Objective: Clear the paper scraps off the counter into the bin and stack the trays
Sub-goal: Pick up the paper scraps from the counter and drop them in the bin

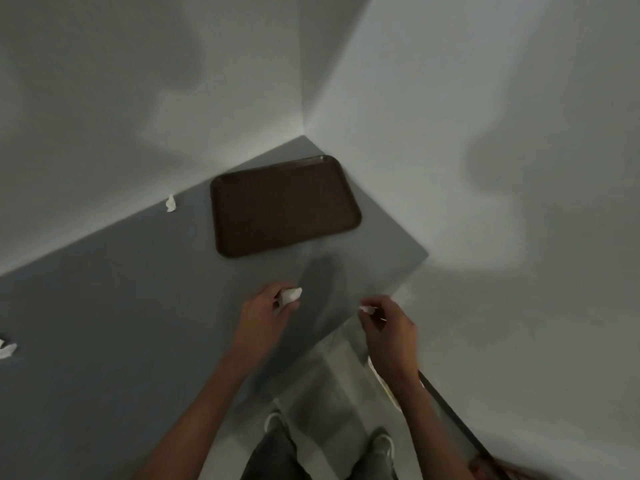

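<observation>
In the head view, the left hand (268, 311) curls its fingers round a crumpled scrap (291, 295) just above the counter (138, 306), near its front right corner. The right hand (393, 329), out past the counter's front edge, pinches a smaller scrap (367, 309) between thumb and fingertips. Two more lie loose: a third scrap (170, 203) against the wall at the back edge, and a fourth scrap (7, 349) far to the left. The paper looks almost weightless, soft and crushable, so a pinch on any raised fold should lift it, and several could likely be balled in one fist; the main risk is a piece dropping on the way. The brown tray (284, 206) lies flat in the back right corner; it looks stiff, light and smooth, best taken by its raised rim at both short sides. The frame cuts off the fourth scrap. Only one tray shows. The bin is not plainly seen: a dark edge (450, 410) beside a pale strip under the right forearm may be it, too blurred to tell.
</observation>
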`<state>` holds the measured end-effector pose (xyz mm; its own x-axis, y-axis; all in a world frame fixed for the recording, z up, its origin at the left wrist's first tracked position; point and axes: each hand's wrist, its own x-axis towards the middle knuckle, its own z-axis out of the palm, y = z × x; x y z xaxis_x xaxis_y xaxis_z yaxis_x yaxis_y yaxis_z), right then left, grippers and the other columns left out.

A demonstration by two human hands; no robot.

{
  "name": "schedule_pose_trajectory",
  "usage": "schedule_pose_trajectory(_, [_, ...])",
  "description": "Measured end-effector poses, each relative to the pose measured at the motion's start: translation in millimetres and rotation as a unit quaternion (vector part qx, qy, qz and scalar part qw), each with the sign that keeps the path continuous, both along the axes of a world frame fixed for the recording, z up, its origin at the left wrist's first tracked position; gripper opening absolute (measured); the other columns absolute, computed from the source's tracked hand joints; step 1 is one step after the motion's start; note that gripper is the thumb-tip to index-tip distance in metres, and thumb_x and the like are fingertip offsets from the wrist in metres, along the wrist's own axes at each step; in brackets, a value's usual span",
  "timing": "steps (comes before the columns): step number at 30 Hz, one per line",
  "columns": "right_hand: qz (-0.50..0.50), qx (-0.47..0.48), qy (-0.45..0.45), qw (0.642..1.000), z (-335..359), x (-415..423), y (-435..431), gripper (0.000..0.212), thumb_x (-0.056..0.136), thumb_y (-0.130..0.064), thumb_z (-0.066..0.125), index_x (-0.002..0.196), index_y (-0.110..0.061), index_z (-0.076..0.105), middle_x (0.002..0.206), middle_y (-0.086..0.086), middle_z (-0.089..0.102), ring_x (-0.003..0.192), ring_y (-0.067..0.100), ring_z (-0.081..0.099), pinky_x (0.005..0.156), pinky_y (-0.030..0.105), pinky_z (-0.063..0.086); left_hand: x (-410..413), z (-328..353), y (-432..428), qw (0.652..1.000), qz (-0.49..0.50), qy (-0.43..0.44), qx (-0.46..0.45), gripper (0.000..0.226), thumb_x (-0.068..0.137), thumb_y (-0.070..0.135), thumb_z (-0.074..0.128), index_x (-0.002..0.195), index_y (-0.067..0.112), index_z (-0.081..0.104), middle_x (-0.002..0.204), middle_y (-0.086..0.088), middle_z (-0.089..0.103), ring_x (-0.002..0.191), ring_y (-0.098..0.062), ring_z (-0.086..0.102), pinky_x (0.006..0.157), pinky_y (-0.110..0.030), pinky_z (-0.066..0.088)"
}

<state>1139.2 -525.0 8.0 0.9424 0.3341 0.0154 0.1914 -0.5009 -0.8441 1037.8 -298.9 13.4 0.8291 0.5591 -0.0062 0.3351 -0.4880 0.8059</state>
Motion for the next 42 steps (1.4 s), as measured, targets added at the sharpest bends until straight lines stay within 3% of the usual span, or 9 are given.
schedule_pose_trajectory(3, [-0.018,0.007,0.031,0.999,-19,2,-69,0.017,0.095,-0.02,0.073,0.102,-0.035,0.068,0.095,-0.016,0.073,0.088,-0.001,0.07,0.077,0.02,0.057,12,-9,-66,0.999,-0.027,0.005,-0.023,0.025,0.087,0.018,0.079,0.109,0.029,0.072,0.105,0.023,0.07,0.096,0.003,0.067,0.088,-0.028,0.056])
schedule_pose_trajectory(9, [-0.042,-0.027,0.087,0.995,-72,11,-192,0.018,0.093,-0.017,0.076,0.099,-0.033,0.069,0.092,-0.017,0.074,0.086,-0.002,0.071,0.072,0.021,0.056,31,-49,-187,0.994,-0.027,0.039,-0.094,0.016,0.092,0.031,0.076,0.107,0.034,0.071,0.103,0.022,0.072,0.097,0.001,0.069,0.086,-0.028,0.058])
schedule_pose_trajectory(13, [-0.039,-0.068,0.129,0.989,-108,19,-249,0.018,0.092,-0.012,0.077,0.1,-0.027,0.07,0.09,-0.014,0.073,0.085,-0.009,0.067,0.066,0.003,0.045,39,-89,-238,0.988,-0.044,0.101,-0.109,0.026,0.086,0.033,0.081,0.109,0.038,0.07,0.103,0.025,0.071,0.095,0.002,0.067,0.079,-0.023,0.059])
schedule_pose_trajectory(20, [-0.032,-0.153,0.182,0.971,-221,36,-284,0.021,0.093,-0.014,0.072,0.101,-0.033,0.069,0.101,-0.004,0.074,0.088,0.009,0.069,0.064,-0.001,0.042,66,-206,-273,0.968,-0.065,0.202,-0.133,0.025,0.08,0.04,0.082,0.103,0.04,0.07,0.095,0.018,0.072,0.088,-0.003,0.067,0.077,-0.03,0.06])
schedule_pose_trajectory(26, [-0.015,-0.188,0.225,0.956,-345,52,-278,0.021,0.098,-0.011,0.066,0.114,-0.02,0.074,0.111,0.006,0.075,0.082,0.009,0.064,0.058,-0.001,0.04,104,-344,-289,0.948,-0.101,0.278,-0.117,0.027,0.073,0.052,0.073,0.099,0.045,0.066,0.106,0.006,0.069,0.093,-0.011,0.065,0.077,-0.022,0.055])
schedule_pose_trajectory(30, [0.014,-0.231,0.22,0.948,-431,65,-278,0.024,0.102,-0.013,0.06,0.122,-0.017,0.073,0.112,0.004,0.07,0.082,0.009,0.057,0.057,-0.005,0.036,134,-431,-301,0.94,-0.127,0.303,-0.094,0.025,0.081,0.037,0.074,0.105,0.034,0.07,0.111,0.001,0.068,0.098,-0.017,0.066,0.081,-0.026,0.055])
schedule_pose_trajectory(33, [0.036,-0.265,0.217,0.939,-491,73,-277,0.024,0.102,-0.015,0.059,0.122,-0.019,0.072,0.116,0.001,0.069,0.087,0.013,0.063,0.06,0.002,0.042,152,-490,-307,0.937,-0.138,0.311,-0.073,0.029,0.084,0.029,0.071,0.113,0.025,0.072,0.117,-0.005,0.07,0.11,-0.023,0.065,0.09,-0.033,0.056])
schedule_pose_trajectory(36, [0.034,-0.272,0.243,0.931,-538,81,-275,0.027,0.098,-0.014,0.06,0.122,-0.02,0.072,0.123,0.009,0.071,0.099,0.021,0.071,0.078,0.024,0.058,163,-537,-310,0.927,-0.156,0.337,-0.05,0.037,0.089,0.026,0.068,0.126,0.026,0.066,0.13,-0.007,0.063,0.126,-0.026,0.053,0.101,-0.034,0.05])
schedule_pose_trajectory(42, [0.077,-0.299,0.241,0.92,-549,86,-269,0.053,0.094,-0.018,0.066,0.146,-0.02,0.055,0.137,0.01,0.064,0.118,0.029,0.065,0.093,0.035,0.056,163,-554,-304,0.906,-0.225,0.357,-0.013,0.067,0.097,0.036,0.063,0.156,0.025,0.034,0.16,-0.005,0.037,0.145,-0.028,0.033,0.117,-0.036,0.032])
